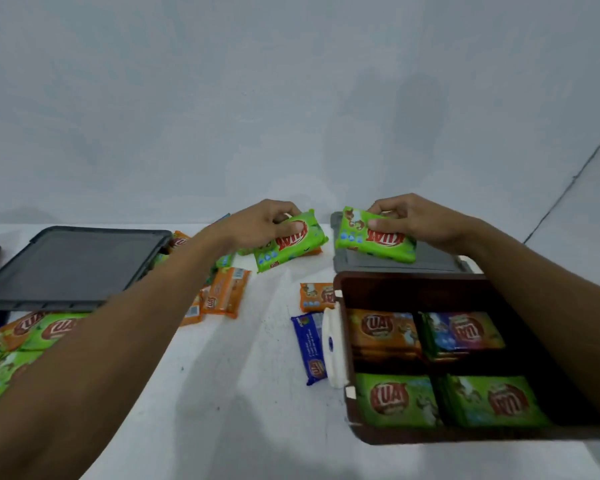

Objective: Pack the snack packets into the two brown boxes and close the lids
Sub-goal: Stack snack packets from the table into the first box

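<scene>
Over far middle of table [257,393], we hold two packets. Left hand [260,221] pinches left green packet [293,245] at its far edge, thumb on front, fingers curled behind. Right hand [411,220] pinches right green packet [374,242] likewise, above grey lid [437,263]. Brown box [413,289] sits near right, open, four stacks inside. We judge packets light, soft, film slick; contents likely crushable, so grip by edge, squeeze gently.

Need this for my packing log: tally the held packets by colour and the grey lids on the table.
Green plastic snack packets: 2, left packet in left hand, right packet in right hand
Flat grey plastic lids: 2, left lid, right lid
Total: 4
</scene>
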Tool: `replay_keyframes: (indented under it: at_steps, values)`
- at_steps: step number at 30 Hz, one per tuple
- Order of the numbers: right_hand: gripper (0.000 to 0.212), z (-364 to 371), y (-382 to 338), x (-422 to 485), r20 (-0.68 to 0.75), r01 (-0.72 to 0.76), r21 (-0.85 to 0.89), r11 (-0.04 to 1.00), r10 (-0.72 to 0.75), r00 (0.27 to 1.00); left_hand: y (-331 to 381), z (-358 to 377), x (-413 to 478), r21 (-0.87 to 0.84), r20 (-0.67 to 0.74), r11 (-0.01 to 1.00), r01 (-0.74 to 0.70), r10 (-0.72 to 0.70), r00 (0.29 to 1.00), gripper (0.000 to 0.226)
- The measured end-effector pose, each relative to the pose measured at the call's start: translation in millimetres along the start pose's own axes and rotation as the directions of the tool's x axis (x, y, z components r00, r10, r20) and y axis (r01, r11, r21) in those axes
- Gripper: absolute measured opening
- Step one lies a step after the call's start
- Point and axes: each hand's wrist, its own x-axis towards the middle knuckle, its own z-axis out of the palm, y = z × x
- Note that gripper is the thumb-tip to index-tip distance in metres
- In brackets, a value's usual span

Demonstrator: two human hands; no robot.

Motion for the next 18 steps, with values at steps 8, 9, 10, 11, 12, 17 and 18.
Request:
replay_keyframes:
  at_steps: [8, 9, 10, 11, 12, 17, 18]
  values:
    - [0.014, -38, 46, -110, 0.148, -0.069, -0.074, 0.995, 0.08, 0.986, 90, 84, -6, 0.002, 0.069, 0.994, -0.108, 0.108, 0.992, 0.013]
    - [0.014, -38, 54, -118, 0.147, -0.066, -0.097, 0.993, 0.08, 0.986, 97, 96, -5, 0.027, 0.104, 0.991, -0.133, 0.13, 0.986, 0.015]
    - [0.015, -37, 63, -123, 0.139, -0.06, -0.132, 0.989, 0.078, 0.987, 102, 107, -3, 0.074, 0.142, 0.985, -0.158, 0.147, 0.979, 0.018]
    - [0.015, -36, 71, -126, 0.125, -0.055, -0.193, 0.98, 0.08, 0.989, 106, 119, -1, 0.137, 0.176, 0.975, -0.176, 0.151, 0.973, 0.021]
    - [0.015, -36, 79, -128, 0.109, -0.053, -0.272, 0.961, 0.085, 0.99, 107, 131, 1, 0.204, 0.198, 0.963, -0.178, 0.137, 0.971, 0.023]
    - [0.021, -23, 101, -128, -0.015, -0.026, -0.671, 0.741, 0.022, 1.0, 88, 173, 8, 0.335, 0.158, 0.94, -0.063, 0.01, 0.987, 0.019]
    - [0.022, -19, 104, -128, -0.055, -0.021, -0.724, 0.69, -0.028, 0.998, 82, 177, 9, 0.376, 0.135, 0.925, -0.056, 0.005, 0.991, 0.018]
